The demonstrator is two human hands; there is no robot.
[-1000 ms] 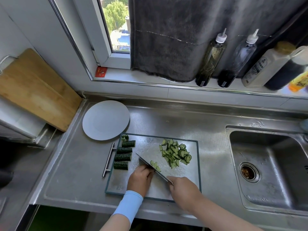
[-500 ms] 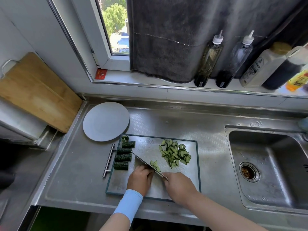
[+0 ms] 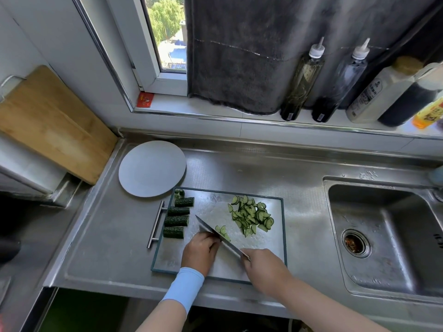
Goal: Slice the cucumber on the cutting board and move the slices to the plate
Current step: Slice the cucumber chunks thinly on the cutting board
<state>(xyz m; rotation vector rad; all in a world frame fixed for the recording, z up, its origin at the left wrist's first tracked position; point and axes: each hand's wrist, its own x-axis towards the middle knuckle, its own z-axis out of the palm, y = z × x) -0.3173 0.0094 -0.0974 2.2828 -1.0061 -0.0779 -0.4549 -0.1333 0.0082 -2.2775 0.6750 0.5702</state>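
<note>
right hand (image 3: pixel 263 269) grips knife (image 3: pixel 209 229), left hand (image 3: pixel 200 254) curled at blade, hold hidden; four ridged cucumber chunks (image 3: pixel 177 220), half-moon slices (image 3: pixel 251 216) piled.

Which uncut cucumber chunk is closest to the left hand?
The cucumber chunk at the column's near end, lowest of four; the left hand lies just beside it.
</note>
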